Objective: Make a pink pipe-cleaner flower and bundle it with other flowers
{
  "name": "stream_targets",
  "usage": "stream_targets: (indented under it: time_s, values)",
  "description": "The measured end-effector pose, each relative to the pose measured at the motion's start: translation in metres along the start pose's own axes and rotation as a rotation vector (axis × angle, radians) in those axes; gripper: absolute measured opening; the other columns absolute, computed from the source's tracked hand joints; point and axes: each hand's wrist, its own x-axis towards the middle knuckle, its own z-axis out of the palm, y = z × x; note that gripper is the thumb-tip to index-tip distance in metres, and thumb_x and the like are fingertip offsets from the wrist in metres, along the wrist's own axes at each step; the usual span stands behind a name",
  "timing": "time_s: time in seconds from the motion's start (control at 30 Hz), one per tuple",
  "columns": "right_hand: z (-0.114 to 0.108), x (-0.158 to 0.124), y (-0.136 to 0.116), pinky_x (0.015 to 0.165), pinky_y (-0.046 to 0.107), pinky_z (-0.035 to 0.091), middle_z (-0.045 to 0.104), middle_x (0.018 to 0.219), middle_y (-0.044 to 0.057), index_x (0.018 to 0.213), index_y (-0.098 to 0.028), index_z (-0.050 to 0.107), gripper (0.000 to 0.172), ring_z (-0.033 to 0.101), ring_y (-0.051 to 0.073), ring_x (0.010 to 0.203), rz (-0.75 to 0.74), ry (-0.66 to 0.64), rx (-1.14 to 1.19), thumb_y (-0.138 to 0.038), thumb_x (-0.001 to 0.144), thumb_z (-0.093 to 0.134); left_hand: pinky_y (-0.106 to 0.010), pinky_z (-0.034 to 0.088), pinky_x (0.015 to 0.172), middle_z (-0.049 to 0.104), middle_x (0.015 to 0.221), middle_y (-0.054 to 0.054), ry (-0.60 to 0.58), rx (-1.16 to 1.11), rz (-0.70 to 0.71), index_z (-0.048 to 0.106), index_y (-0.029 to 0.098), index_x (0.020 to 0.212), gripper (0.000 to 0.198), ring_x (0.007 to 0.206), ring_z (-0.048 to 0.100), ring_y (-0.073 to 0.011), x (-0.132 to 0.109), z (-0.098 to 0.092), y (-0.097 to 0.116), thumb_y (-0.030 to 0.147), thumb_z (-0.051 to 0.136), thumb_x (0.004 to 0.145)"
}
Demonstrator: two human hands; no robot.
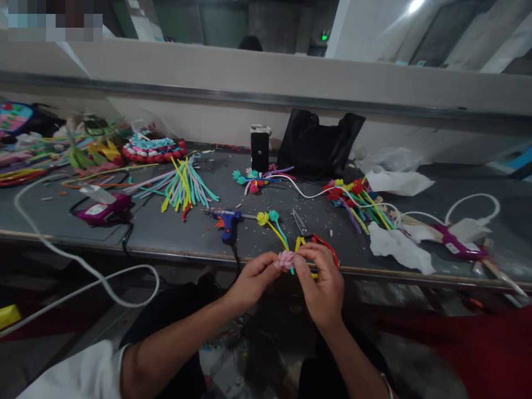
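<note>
Both my hands meet at the table's front edge, pinching a small pink pipe-cleaner flower [285, 259]. My left hand [252, 281] grips its left side with thumb and fingers closed. My right hand [320, 282] pinches its right side. Just beyond my hands lie scissors with red and yellow handles [310, 235], two finished flowers in yellow and teal on stems [271, 220], and a blue glue gun [226, 221].
A fan of coloured pipe cleaners [185, 188] lies left of centre, more flower bundles [359, 199] to the right. A phone [260, 151] and black bag [318, 145] stand at the back. White cables, a purple glue gun [102, 210] and crumpled tissue [397, 246] lie around.
</note>
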Motion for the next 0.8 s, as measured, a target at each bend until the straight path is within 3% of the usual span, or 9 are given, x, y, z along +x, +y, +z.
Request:
stream_targets:
  time_s: [0.13, 0.27, 0.4, 0.53, 0.8]
  values:
    - [0.0002, 0.0008, -0.0005, 0.084, 0.037, 0.047, 0.064, 0.091, 0.003, 0.082, -0.021, 0.064, 0.007, 0.059, 0.019, 0.091, -0.001, 0.004, -0.032, -0.027, 0.087, 0.061, -0.023, 0.039, 0.069, 0.061, 0.079, -0.001, 0.070, 0.189, 0.124, 0.067, 0.017, 0.087, 0.029, 0.074, 0.050, -0.0136, 0.0002, 0.0011, 0.0004, 0.045, 0.060, 0.085]
    - [0.0009, 0.0009, -0.0015, 0.082, 0.036, 0.048, 0.063, 0.087, 0.002, 0.078, -0.022, 0.062, 0.007, 0.059, 0.018, 0.089, -0.008, 0.004, -0.041, -0.024, 0.085, 0.061, -0.026, 0.041, 0.080, 0.065, 0.084, -0.003, 0.078, 0.267, 0.160, 0.068, 0.018, 0.087, 0.029, 0.085, 0.054, -0.0177, 0.0007, 0.0017, 0.0020, 0.046, 0.059, 0.086]
    - [0.0026, -0.0006, -0.0011, 0.085, 0.037, 0.047, 0.063, 0.090, 0.003, 0.079, -0.022, 0.062, 0.009, 0.058, 0.019, 0.092, 0.007, -0.030, -0.035, -0.024, 0.086, 0.058, -0.024, 0.040, 0.070, 0.061, 0.076, -0.001, 0.095, 0.195, 0.128, 0.067, 0.018, 0.083, 0.030, 0.075, 0.051, -0.0150, 0.0013, 0.0032, -0.0002, 0.047, 0.061, 0.083]
    - [0.0044, -0.0011, -0.0001, 0.086, 0.037, 0.047, 0.062, 0.090, 0.004, 0.079, -0.021, 0.062, 0.011, 0.059, 0.019, 0.092, 0.028, -0.053, 0.006, -0.024, 0.088, 0.055, -0.022, 0.028, 0.053, 0.047, 0.061, 0.004, 0.079, 0.050, 0.035, 0.065, 0.016, 0.079, 0.033, 0.057, 0.038, -0.0097, 0.0014, 0.0052, -0.0044, 0.049, 0.065, 0.080]
    - [-0.0001, 0.0003, 0.0001, 0.086, 0.036, 0.047, 0.064, 0.090, 0.004, 0.082, -0.020, 0.065, 0.021, 0.060, 0.019, 0.094, 0.101, -0.051, 0.128, -0.028, 0.093, 0.049, -0.022, 0.011, 0.045, 0.026, 0.054, 0.009, -0.083, -0.187, -0.140, 0.059, 0.015, 0.079, 0.032, 0.047, 0.016, -0.0056, -0.0005, 0.0022, 0.0010, 0.046, 0.062, 0.083]
